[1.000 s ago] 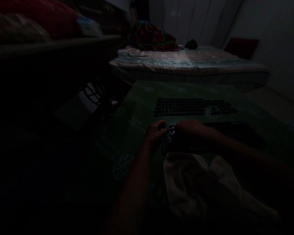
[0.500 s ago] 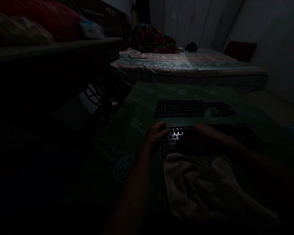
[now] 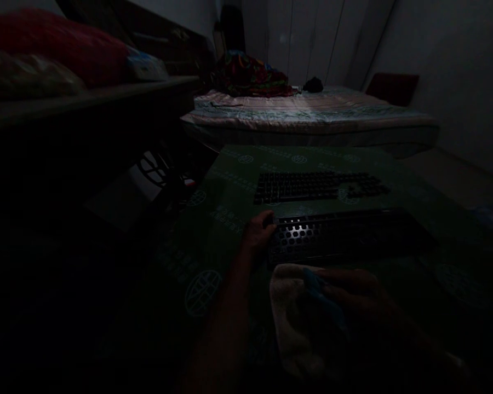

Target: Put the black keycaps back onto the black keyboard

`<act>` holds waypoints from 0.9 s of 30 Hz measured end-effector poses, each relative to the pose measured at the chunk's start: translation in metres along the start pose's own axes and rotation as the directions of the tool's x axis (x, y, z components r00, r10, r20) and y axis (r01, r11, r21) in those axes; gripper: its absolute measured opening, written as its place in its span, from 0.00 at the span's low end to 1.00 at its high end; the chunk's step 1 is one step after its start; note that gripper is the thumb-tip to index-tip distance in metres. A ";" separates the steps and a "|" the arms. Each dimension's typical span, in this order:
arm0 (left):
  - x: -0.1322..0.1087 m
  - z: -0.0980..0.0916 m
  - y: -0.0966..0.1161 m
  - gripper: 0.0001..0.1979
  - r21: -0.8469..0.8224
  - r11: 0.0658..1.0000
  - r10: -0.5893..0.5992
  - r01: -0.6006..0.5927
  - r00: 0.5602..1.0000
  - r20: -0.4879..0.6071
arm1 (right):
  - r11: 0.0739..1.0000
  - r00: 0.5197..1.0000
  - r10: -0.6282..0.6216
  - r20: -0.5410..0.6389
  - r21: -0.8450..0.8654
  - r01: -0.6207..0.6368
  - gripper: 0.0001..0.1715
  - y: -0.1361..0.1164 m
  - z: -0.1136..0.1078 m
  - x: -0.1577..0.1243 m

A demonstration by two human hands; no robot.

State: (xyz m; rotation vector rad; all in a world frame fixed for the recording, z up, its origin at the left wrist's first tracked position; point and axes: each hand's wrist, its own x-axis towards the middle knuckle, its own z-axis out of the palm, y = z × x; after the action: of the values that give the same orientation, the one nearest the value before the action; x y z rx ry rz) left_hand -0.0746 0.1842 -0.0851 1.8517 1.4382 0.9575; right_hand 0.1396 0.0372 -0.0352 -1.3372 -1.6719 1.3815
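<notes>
Apparently keycaps (image 3: 299,187) off, in rows beyond keyboard frame (image 3: 353,235) on desk (image 3: 217,224); none visibly seated. Left hand (image 3: 258,232): grip pinching frame's left end. Right hand (image 3: 355,289): grip pinching blue cloth (image 3: 324,298), over towel (image 3: 284,282) before frame.

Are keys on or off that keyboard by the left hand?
Off where the keyboard is lit: bare holes show. Elsewhere, cannot tell.

Super dim in here tbh — bed (image 3: 246,115) at the back with a patch of light (image 3: 310,112) on it, wardrobe (image 3: 302,49) behind, pale wall (image 3: 460,71) right, ledge (image 3: 96,98) left — floor (image 3: 456,167) barely shows.
</notes>
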 end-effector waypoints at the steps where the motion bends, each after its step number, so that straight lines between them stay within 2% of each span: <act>1: 0.000 -0.001 0.001 0.19 0.006 1.000 -0.009 0.009 1.000 0.001 | 1.000 1.000 0.008 -0.018 -0.027 -0.009 0.22 0.002 0.001 -0.001; 5: -0.001 -0.001 0.003 0.20 0.033 0.999 -0.029 0.028 0.999 0.016 | 0.993 0.994 0.008 -0.111 -0.115 -0.020 0.17 0.002 0.007 0.000; 8: -0.002 0.000 0.001 0.20 0.060 0.998 -0.002 0.001 1.000 0.011 | 0.986 0.986 0.017 -0.168 -0.158 -0.044 0.15 -0.005 0.012 0.002; 11: -0.003 0.002 0.000 0.19 0.094 0.995 0.045 -0.045 0.999 -0.002 | 0.985 0.986 0.045 -0.161 -0.157 -0.071 0.16 -0.009 0.013 0.003; 15: -0.002 0.003 0.000 0.17 0.161 0.982 0.100 -0.099 0.995 0.000 | 0.997 0.991 0.040 -0.129 -0.056 -0.047 0.16 -0.007 0.014 0.003; 20: -0.003 0.005 0.001 0.17 0.198 0.975 0.111 -0.105 0.994 -0.023 | 0.999 0.996 0.016 -0.090 0.053 -0.011 0.18 -0.002 0.016 0.003; 27: -0.004 0.009 0.003 0.16 0.237 0.967 0.111 -0.096 0.992 -0.052 | 0.998 0.997 -0.010 -0.082 0.068 0.016 0.19 0.001 0.018 0.003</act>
State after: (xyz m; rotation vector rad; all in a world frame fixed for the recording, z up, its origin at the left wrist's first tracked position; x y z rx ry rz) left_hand -0.0662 0.1798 -0.0884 2.1017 1.5625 0.9386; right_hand 0.1229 0.0331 -0.0417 -1.3237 -1.5631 1.3465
